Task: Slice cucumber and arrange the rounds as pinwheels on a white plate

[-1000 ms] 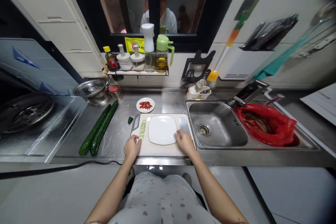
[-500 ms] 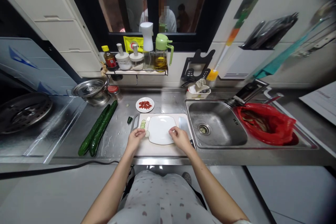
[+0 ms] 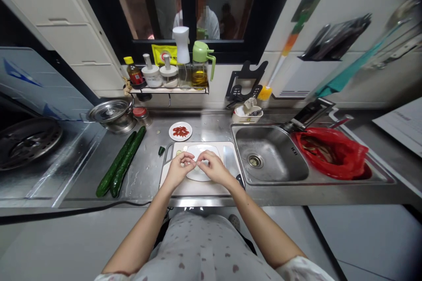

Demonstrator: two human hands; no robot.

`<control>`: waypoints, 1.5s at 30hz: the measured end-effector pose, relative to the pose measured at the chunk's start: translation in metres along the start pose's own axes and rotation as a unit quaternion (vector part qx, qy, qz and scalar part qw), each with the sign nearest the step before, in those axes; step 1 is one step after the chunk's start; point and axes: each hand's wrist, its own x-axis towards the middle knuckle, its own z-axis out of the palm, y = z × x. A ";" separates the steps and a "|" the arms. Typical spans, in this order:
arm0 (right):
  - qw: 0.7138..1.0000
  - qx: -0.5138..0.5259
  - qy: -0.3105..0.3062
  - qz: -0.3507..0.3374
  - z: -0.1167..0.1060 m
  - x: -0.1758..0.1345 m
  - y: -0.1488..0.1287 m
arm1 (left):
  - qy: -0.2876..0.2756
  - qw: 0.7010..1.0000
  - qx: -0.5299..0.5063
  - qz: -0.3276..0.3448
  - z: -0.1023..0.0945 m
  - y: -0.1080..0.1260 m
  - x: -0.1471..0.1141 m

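Observation:
Over the white plate, my left hand and my right hand meet with their fingertips pinched close together. A thin pale cucumber slice is between them, mostly hidden by the fingers. The plate lies on a light cutting board. Partly behind my left hand, a few cucumber slices rest on the board. Along the board's right side lies a knife with a dark handle.
Two whole cucumbers lie at the left, with a cucumber end nearer the board. Behind the board is a small plate of chopped red pieces. To the right are the sink and a red plastic bag.
My left hand has moved right from the board's slices, bringing a cucumber slice over the plate. My right hand has moved left to meet it. The view has shifted slightly.

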 end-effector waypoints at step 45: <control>0.989 0.075 0.006 0.128 0.021 -0.002 0.061 | 0.050 0.981 -0.110 -0.150 0.024 -0.053 0.028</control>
